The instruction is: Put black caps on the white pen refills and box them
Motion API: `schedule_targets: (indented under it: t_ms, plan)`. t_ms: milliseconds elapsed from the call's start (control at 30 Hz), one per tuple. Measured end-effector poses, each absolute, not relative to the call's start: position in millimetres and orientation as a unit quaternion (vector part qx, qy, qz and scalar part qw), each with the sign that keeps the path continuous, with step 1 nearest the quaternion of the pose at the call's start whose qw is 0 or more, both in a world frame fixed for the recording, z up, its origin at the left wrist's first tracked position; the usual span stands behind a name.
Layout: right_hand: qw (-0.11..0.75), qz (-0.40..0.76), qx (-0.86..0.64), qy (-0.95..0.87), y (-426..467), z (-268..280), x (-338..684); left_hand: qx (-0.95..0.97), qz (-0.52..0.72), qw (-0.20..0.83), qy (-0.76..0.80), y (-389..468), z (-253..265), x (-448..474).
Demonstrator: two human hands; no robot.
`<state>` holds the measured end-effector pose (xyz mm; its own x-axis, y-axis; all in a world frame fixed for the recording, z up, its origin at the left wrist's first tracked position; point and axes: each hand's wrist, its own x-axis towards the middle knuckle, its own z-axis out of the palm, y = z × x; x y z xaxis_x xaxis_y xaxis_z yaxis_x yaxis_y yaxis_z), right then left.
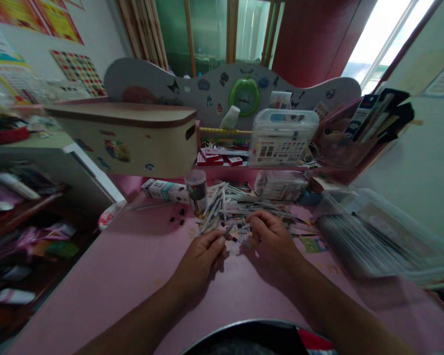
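My left hand (209, 246) is closed, thumb against fingers, on a thin grey pen-like stick (228, 230) that points up and away. A small dark piece (234, 240) shows by its fingertips. My right hand (268, 229) is curled in a pinch a little to the right, close over the near edge of a pile of slim white and grey sticks (222, 204). What its fingers hold, if anything, I cannot make out. Several small black pieces (177, 215) lie on the pink desk (140, 276), left of the pile.
Behind the pile stand a clear cylindrical tub (196, 190) and a long printed box (165, 191). A lidded cream bin (133, 143) and a clear carry case (283, 135) sit above on the shelf. At right is a transparent box (377, 236) of long dark-and-clear items.
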<state>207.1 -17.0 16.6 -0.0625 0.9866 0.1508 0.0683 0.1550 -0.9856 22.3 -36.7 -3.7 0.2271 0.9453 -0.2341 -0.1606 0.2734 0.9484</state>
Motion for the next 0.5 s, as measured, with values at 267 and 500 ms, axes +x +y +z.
schedule_targets:
  t_ms: [267,500]
  plan:
    - [0.5,0.523,-0.451,-0.524,-11.1,21.5,212.4,0.541,0.344,0.629,0.441,-41.6,-11.6,20.2]
    - [0.467,0.513,-0.437,-0.573,-15.7,15.1,210.6,0.616,0.318,0.566,0.446,-41.0,-1.8,19.6]
